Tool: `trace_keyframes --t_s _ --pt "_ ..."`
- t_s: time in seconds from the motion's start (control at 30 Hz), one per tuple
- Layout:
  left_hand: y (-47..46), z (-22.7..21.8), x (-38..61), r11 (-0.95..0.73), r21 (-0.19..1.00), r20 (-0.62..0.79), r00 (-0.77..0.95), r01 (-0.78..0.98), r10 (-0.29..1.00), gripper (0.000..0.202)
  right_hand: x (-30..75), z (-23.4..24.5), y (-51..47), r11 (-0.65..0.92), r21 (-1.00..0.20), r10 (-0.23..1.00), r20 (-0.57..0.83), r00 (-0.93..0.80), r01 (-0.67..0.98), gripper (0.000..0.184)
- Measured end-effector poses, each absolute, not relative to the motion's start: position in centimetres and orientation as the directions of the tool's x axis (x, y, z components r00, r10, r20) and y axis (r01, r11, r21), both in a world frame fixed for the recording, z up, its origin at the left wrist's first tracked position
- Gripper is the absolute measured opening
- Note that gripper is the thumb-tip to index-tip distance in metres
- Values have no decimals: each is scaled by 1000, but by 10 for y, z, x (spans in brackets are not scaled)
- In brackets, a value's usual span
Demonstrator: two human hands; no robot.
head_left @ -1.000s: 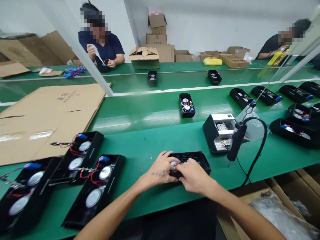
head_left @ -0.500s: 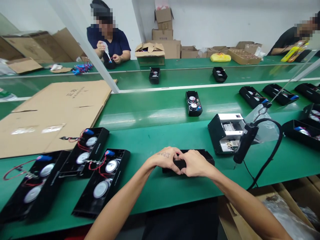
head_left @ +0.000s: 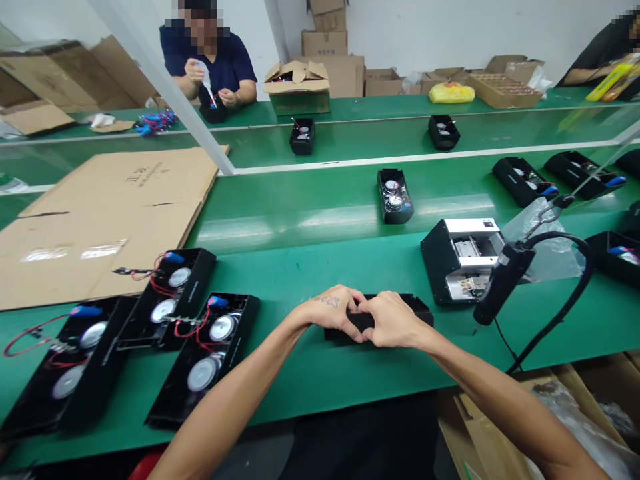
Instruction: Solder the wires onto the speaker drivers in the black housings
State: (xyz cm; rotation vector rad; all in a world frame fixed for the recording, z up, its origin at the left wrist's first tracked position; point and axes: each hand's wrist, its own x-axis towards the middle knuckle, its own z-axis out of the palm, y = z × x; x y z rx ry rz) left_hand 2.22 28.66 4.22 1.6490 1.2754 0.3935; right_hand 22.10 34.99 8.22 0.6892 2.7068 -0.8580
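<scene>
A black speaker housing (head_left: pixel 421 312) lies lengthwise on the green bench in front of me, largely covered by my hands. My left hand (head_left: pixel 336 311) grips its left part, the fingers bent over the far edge and the thumb on the near side. Close beside it, my right hand (head_left: pixel 393 321) is closed on the middle of the same housing, fingertips almost meeting those of the left. What lies inside the housing under my fingers is hidden. To the left stand three open speaker housings, the nearest (head_left: pixel 205 360) showing round silver speakers, red wires and a blue part.
Right of my hands are a black-and-white machine (head_left: pixel 463 260) and a hanging electric screwdriver (head_left: pixel 503 283) with a black cable. More housings (head_left: pixel 395 195) sit on the green belt beyond. Flat cardboard (head_left: pixel 110 213) lies at left. A co-worker (head_left: pixel 210 67) sits opposite, holding a white bottle.
The view has shifted slightly, so the surroundings sit a little differently. Both hands stay on the housing, with only slight movement of the fingers.
</scene>
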Motion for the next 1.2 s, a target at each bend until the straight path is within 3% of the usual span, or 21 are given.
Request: trace_keyframes --t_s 0.17,0.47,0.8,1.0,1.2 --pt "288 41 22 18 821 -298 401 571 866 56 221 83 350 737 -471 358 -335 -872 484 44" --pt "273 44 29 6 761 -299 343 648 890 45 224 83 348 705 -502 347 -372 -861 501 34" --pt "280 49 26 7 822 -288 406 569 867 50 221 80 346 687 -510 381 -354 -854 518 36" --pt "290 48 22 74 853 -340 444 516 829 53 218 81 349 655 -553 378 -351 -857 515 32" --pt "291 48 24 173 829 -411 370 531 833 55 215 75 364 603 -614 324 -395 -860 510 23"
